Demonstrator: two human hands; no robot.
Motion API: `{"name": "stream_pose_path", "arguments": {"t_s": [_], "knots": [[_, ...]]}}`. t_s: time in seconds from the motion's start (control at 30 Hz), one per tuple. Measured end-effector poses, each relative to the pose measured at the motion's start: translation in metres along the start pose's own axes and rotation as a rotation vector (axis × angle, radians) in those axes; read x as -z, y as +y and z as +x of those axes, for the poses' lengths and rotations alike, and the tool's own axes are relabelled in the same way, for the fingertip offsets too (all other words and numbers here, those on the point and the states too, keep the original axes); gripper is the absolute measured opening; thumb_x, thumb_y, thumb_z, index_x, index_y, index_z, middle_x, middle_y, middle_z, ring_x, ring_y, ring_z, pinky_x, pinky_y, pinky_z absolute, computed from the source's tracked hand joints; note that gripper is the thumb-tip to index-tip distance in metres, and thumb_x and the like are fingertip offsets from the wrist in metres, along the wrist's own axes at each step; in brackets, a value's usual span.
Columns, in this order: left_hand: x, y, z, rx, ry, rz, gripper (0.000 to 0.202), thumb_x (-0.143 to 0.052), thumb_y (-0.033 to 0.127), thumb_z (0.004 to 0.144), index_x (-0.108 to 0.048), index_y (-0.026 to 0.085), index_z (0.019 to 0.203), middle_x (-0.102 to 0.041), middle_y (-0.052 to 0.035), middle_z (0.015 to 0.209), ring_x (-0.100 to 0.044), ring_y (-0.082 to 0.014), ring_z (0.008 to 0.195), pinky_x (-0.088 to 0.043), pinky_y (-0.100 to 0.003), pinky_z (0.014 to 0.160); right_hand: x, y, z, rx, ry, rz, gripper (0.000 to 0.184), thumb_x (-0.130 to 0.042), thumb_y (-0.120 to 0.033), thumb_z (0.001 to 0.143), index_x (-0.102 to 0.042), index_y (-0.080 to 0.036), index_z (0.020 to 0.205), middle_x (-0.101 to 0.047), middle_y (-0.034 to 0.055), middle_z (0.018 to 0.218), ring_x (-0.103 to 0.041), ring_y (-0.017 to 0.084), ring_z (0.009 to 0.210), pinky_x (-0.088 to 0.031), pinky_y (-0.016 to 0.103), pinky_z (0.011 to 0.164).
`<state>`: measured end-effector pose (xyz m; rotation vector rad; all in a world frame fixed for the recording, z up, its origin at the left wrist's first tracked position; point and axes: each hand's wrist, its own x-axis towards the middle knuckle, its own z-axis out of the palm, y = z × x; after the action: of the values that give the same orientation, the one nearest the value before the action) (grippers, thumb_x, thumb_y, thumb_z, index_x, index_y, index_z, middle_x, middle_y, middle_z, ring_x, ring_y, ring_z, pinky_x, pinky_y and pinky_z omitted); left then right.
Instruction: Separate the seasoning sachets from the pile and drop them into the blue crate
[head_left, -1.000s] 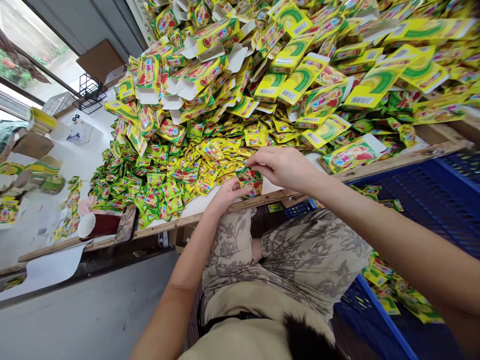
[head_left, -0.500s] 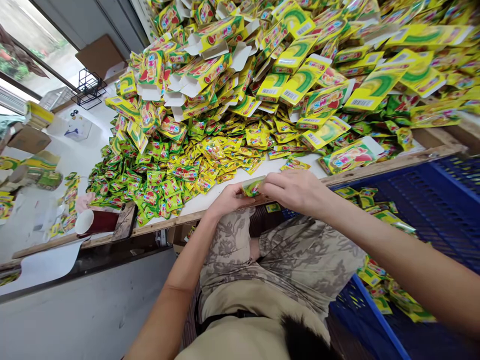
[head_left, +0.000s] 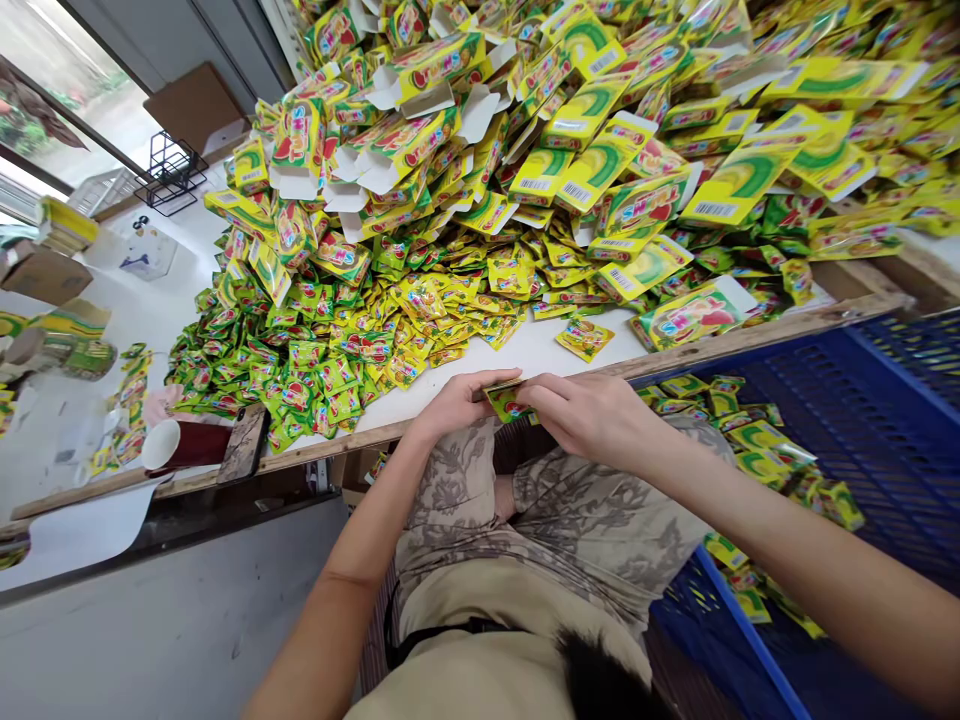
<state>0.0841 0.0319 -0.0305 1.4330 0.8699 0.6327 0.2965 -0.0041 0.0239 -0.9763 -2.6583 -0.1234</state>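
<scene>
Over my lap, just at the table's wooden edge, my left hand [head_left: 459, 402] and my right hand [head_left: 581, 412] meet on a small green and yellow candy packet [head_left: 504, 402]. Both hands are closed, fingers pinching it from either side; much of the packet is hidden by them. Just beyond lies a single yellow packet [head_left: 584, 338] on the white tabletop [head_left: 450, 378]. Left of it spreads a heap of small green and yellow candy packets [head_left: 322, 370]. Behind the heap are many printed candy boxes [head_left: 600, 170], several with open white flaps.
A dark red cup [head_left: 196, 443] lies on its side next to a phone [head_left: 244, 445] at the table edge on the left. Farther back stands a black wire rack [head_left: 171, 172]. Blue crates [head_left: 892, 420] with packets and boxes stand low at my right.
My right hand has drawn slightly back toward me and turned, with the packet tilting between both hands. The loose yellow packet on the table shows more fully. The view has shifted a little.
</scene>
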Motion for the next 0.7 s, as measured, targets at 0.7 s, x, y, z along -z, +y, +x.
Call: {"name": "stream_pose_path", "arguments": {"t_s": [0.7], "knots": [[-0.001, -0.009, 0.001, -0.005, -0.029, 0.085, 0.052, -0.071, 0.025, 0.077, -0.063, 0.022, 0.128, -0.062, -0.0060, 0.134, -0.057, -0.0264, 0.126, -0.041, -0.043, 0.111, 0.010, 0.003, -0.002, -0.055, 0.138, -0.016, 0.024, -0.049, -0.006, 0.084, -0.067, -0.015, 0.096, -0.069, 0.0049, 0.083, -0.056, 0.012, 0.058, -0.034, 0.026, 0.055]]}}
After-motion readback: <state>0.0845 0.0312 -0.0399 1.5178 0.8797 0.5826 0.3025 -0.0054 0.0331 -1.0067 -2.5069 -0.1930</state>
